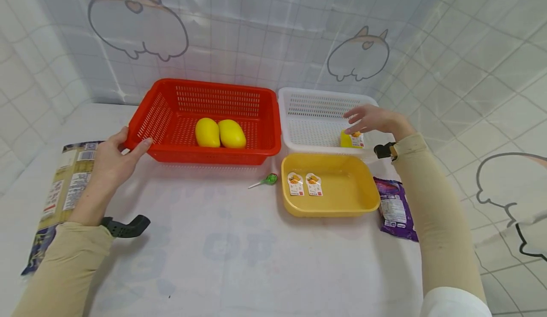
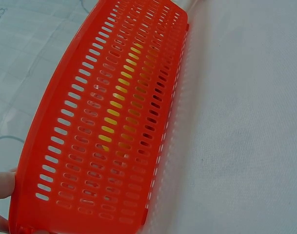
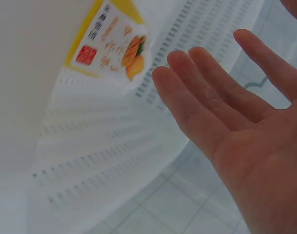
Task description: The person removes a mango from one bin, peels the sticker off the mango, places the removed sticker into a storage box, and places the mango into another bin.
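Observation:
At the near left corner of a red plastic basket (image 1: 209, 154), my left hand (image 1: 112, 158) grips the rim, thumb on the front edge and fingers on the left side. Two yellow mangoes (image 1: 207, 133) lie side by side inside it; yellow shows through the slots in the left wrist view. Over a white slotted basket (image 1: 307, 129) hovers my right hand (image 1: 376, 119), its fingers extended and holding nothing. Below that hand, a small yellow packet (image 3: 111, 46) with a white mango-picture label lies in the white basket.
A yellow tub (image 1: 342, 189) with two mango-picture packets (image 1: 296, 184) stands in front of the white basket. A green lollipop (image 1: 270, 179) lies left of it, a purple bag (image 1: 395, 212) right. A long noodle-like package (image 1: 64, 184) lies at the far left.

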Tool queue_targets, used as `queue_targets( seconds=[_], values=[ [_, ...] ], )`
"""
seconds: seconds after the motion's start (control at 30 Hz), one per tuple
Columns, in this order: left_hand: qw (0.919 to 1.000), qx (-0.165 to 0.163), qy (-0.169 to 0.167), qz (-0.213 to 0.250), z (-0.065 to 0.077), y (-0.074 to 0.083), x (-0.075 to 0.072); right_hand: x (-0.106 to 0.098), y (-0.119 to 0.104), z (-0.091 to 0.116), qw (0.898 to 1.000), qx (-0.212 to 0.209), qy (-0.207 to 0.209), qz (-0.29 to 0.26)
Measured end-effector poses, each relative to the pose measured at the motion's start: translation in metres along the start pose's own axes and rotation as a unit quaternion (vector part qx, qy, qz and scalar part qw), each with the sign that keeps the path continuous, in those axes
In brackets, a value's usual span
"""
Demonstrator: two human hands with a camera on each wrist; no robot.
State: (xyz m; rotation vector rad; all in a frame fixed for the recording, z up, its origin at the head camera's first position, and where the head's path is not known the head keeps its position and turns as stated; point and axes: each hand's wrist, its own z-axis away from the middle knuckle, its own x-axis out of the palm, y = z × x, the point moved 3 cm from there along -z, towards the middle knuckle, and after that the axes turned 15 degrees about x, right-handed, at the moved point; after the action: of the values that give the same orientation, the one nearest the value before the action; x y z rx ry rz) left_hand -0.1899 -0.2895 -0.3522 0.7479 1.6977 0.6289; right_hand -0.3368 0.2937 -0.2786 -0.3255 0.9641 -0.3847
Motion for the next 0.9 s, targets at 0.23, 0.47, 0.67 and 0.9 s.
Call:
queue_targets(
  seconds=[0.23, 0.47, 0.67, 0.9],
  values=[
    [1.0000, 0.004, 0.002, 0.003, 0.000, -0.001, 0.000, -0.005, 0.010, -0.007, 0.999, 0.038, -0.014, 0.007],
    [1.0000, 0.005, 0.002, 0.007, -0.001, 0.000, 0.000, -0.010, 0.025, -0.011, 0.995, 0.089, -0.033, 0.022],
    [1.0000, 0.004, 0.000, 0.007, -0.001, 0.001, -0.002, -0.013, 0.031, -0.013, 0.992, 0.116, -0.045, 0.030],
    [1.0000, 0.000, -0.003, 0.005, -0.002, 0.001, -0.001, -0.016, 0.028, -0.011, 0.988, 0.133, -0.069, 0.036]
  ],
)
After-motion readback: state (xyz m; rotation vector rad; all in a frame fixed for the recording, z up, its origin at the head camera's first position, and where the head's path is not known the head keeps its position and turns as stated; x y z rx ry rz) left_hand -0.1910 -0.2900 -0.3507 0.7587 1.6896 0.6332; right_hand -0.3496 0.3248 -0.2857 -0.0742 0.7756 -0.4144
